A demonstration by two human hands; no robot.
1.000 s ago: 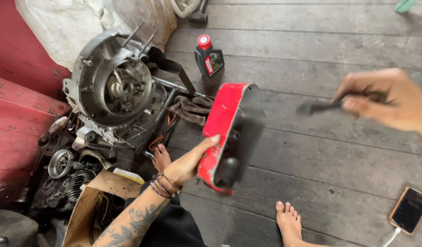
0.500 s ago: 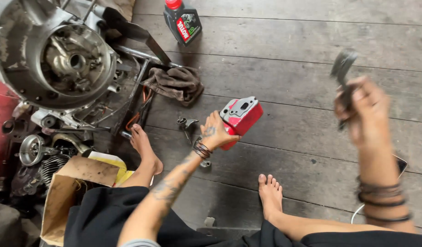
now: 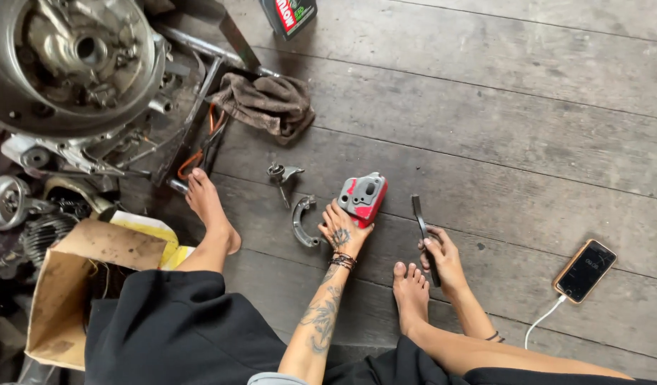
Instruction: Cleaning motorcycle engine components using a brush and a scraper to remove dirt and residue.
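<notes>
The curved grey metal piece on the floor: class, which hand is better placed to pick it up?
Left. The left hand rests beside the curved piece; the right hand holds a dark flat tool.
</notes>
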